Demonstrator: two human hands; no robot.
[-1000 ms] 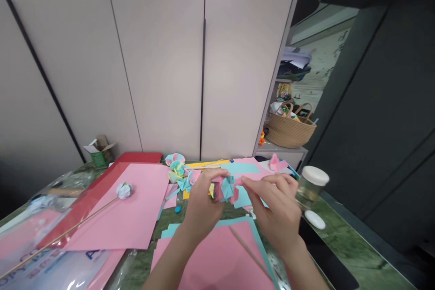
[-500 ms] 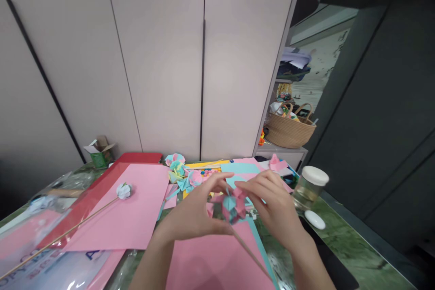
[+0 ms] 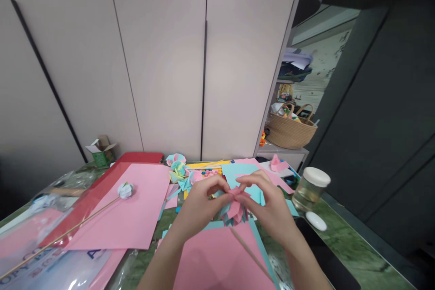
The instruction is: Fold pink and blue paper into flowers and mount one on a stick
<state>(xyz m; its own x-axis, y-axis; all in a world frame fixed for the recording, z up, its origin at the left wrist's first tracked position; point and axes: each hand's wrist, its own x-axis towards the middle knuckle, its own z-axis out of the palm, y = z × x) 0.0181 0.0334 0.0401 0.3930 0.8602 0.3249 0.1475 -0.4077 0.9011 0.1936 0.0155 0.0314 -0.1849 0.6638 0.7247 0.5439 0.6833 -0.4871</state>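
Between my two hands is a pink and light-blue folded paper flower (image 3: 235,212), with a pink petal uppermost. My left hand (image 3: 207,199) pinches the petal's left side between thumb and fingertips. On the other side, my right hand (image 3: 267,199) pinches the same flower with thumb and index finger. A thin wooden stick (image 3: 249,252) slants below the flower over a stack of pink paper (image 3: 210,263); whether it is joined to the flower I cannot tell. Off to the left, a pale paper flower (image 3: 125,190) on a long stick lies on a pink sheet (image 3: 142,208).
Several finished paper flowers (image 3: 178,171) lie at the back by small coloured beads (image 3: 211,172). A lidded jar (image 3: 311,189), a white oval object (image 3: 316,221) and a black flat device (image 3: 324,253) are at right. A small green box (image 3: 102,157) stands back left.
The flower has been turned so that pink petals face me instead of the light-blue part. Both hands have come closer together, now pinching its upper petal.
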